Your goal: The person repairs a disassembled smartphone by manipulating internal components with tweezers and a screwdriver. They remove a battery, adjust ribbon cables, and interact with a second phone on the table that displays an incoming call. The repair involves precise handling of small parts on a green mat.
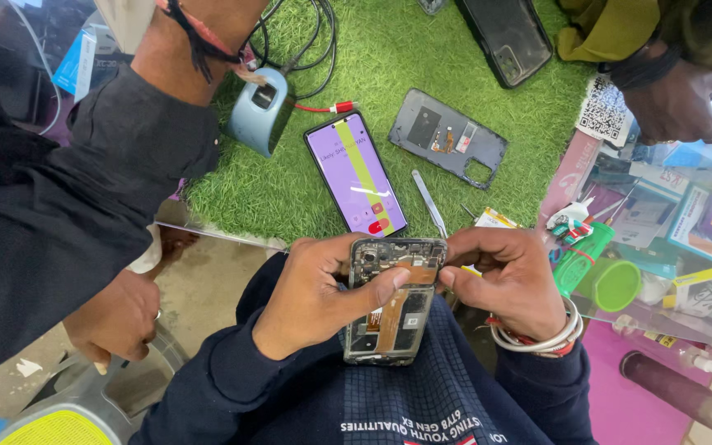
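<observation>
An opened phone, its back removed, is being held over the person's lap between both hands. The left hand is gripping its left side, thumb across the circuitry; the right hand is pinching its upper right corner. Beyond, near the green tabletop's near edge, tweezers and a lit phone are lying.

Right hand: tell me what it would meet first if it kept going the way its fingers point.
The right hand points left across the opened phone, so its fingertips would likely first meet the left hand's thumb lying on the copper-coloured strip there. Depth is unclear; they may already be nearly touching.
</observation>
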